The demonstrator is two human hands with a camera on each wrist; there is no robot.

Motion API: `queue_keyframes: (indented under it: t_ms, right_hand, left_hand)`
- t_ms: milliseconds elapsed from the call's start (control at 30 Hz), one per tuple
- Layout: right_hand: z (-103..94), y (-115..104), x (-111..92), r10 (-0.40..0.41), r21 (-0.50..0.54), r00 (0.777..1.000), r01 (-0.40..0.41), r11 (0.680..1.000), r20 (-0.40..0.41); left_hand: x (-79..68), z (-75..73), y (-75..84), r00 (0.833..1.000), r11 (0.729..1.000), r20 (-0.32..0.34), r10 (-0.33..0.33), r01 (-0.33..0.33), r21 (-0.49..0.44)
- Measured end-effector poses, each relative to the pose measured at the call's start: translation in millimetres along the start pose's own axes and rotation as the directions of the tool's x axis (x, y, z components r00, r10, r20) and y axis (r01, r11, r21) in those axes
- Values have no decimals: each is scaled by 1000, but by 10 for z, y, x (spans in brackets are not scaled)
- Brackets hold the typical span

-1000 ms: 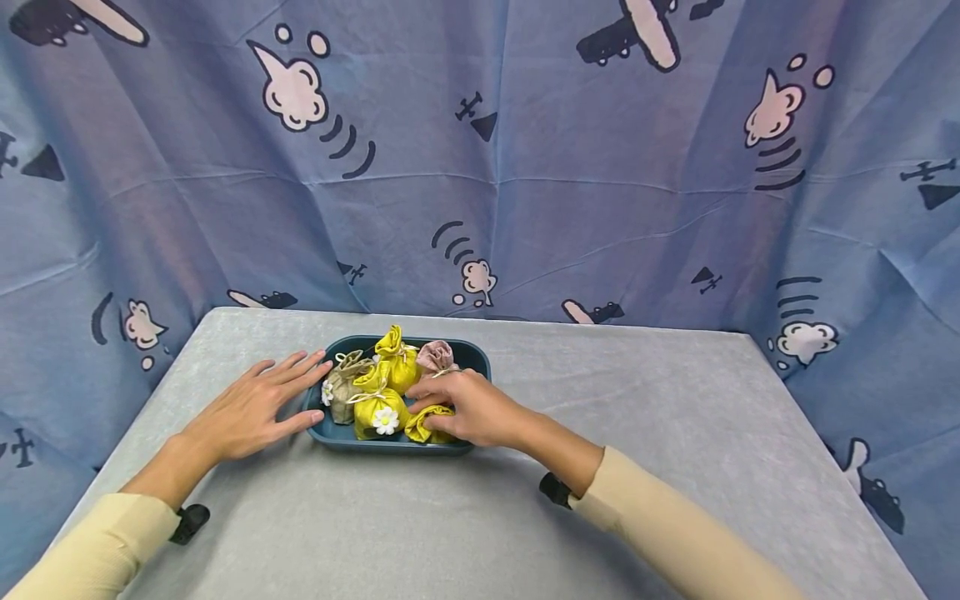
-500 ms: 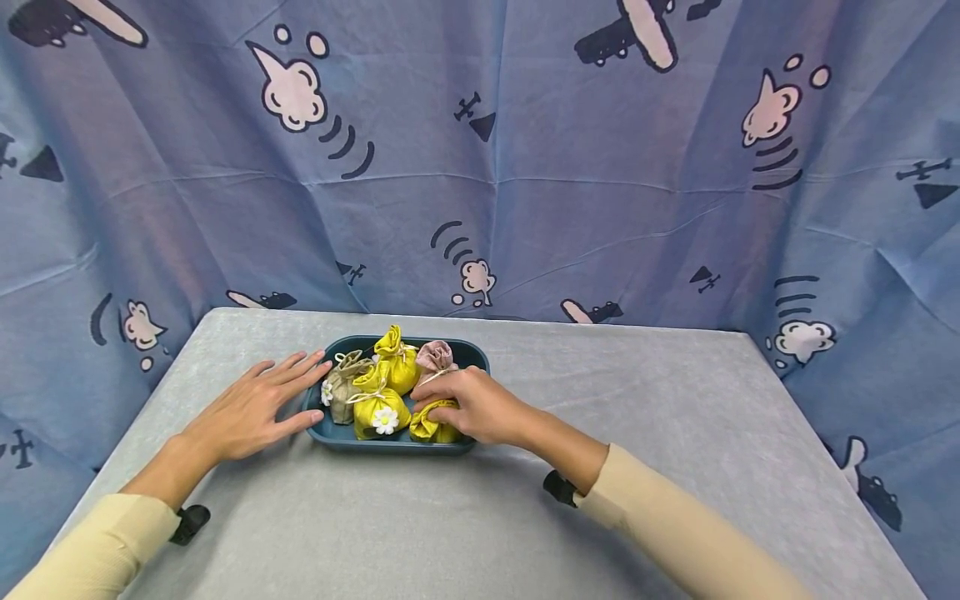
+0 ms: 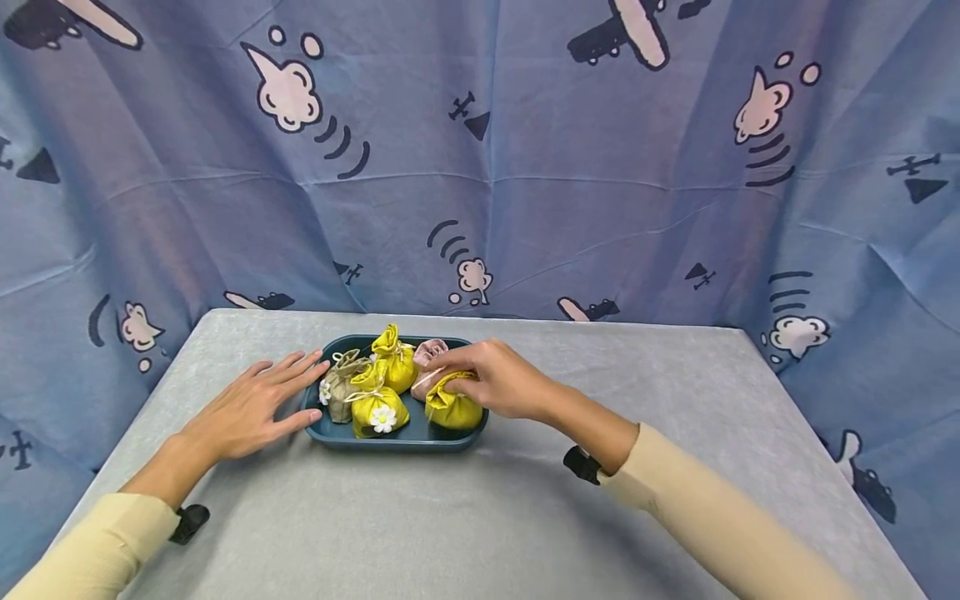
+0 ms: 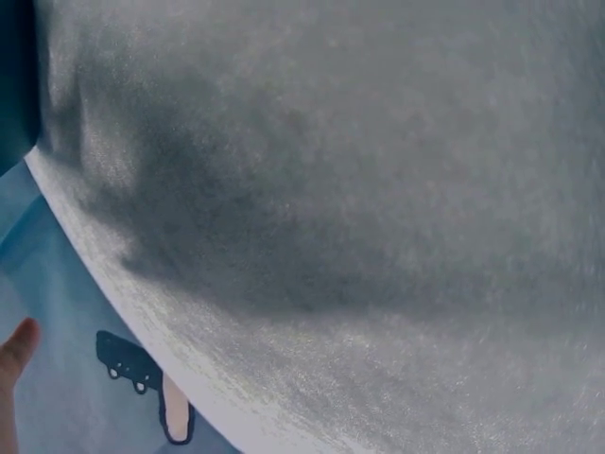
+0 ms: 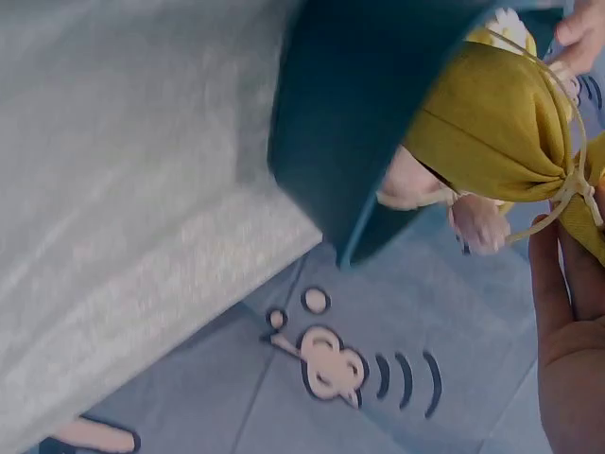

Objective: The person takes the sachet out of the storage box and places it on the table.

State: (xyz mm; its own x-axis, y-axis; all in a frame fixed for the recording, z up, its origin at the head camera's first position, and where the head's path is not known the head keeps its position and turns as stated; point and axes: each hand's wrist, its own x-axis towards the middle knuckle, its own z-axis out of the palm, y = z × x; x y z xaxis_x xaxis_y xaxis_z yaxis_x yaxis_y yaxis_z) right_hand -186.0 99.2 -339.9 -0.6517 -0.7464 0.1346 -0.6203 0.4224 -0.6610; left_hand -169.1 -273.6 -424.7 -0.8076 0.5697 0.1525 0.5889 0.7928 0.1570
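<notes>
My right hand (image 3: 513, 379) pinches the gathered neck of a yellow drawstring pouch (image 3: 456, 411) over the right end of a dark teal tray (image 3: 397, 446). In the right wrist view, the pouch's full body (image 5: 492, 118) hangs from my fingers beside the tray wall, its cord loosely looped. Straight fingers of my left hand (image 3: 251, 408) touch the tray's left rim. Inside the tray sit a beige pouch (image 3: 341, 398), a yellow pouch with a white flower (image 3: 371, 412), another yellow pouch (image 3: 393, 371) and a pink one (image 3: 429, 353), partly hidden by my right hand.
A pale grey cloth covers the table (image 3: 337, 517). Behind and at both sides hangs a blue patterned curtain (image 3: 397, 108). The left wrist view shows mostly tablecloth, with a corner of the tray (image 4: 14, 85) and one finger (image 4: 17, 352).
My right hand has raised the yellow pouch from lying low at the tray's front right, moving up and slightly right. My left hand stays at the rim.
</notes>
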Motion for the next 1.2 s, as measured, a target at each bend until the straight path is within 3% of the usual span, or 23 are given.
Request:
queue_keyframes:
  t_ms: [233, 567, 967, 1200]
  right_hand:
    - [-250, -49, -46, -3, -16, 999, 2, 1000, -42]
    - [-463, -39, -139, 17, -54, 998, -21, 998, -68]
    - [-604, 304, -396, 127, -67, 977, -140, 988, -169]
    - [-630, 541, -550, 200, -22, 963, -208, 978, -181]
  left_hand:
    - [-1, 14, -4, 1000, 1000, 0, 1, -1, 0]
    - [-13, 17, -17, 1000, 1000, 17, -7, 7, 3]
    - [-5, 8, -13, 1000, 1000, 14, -2, 1, 8]
    - [5, 8, -11, 1000, 1000, 13, 0, 0, 4]
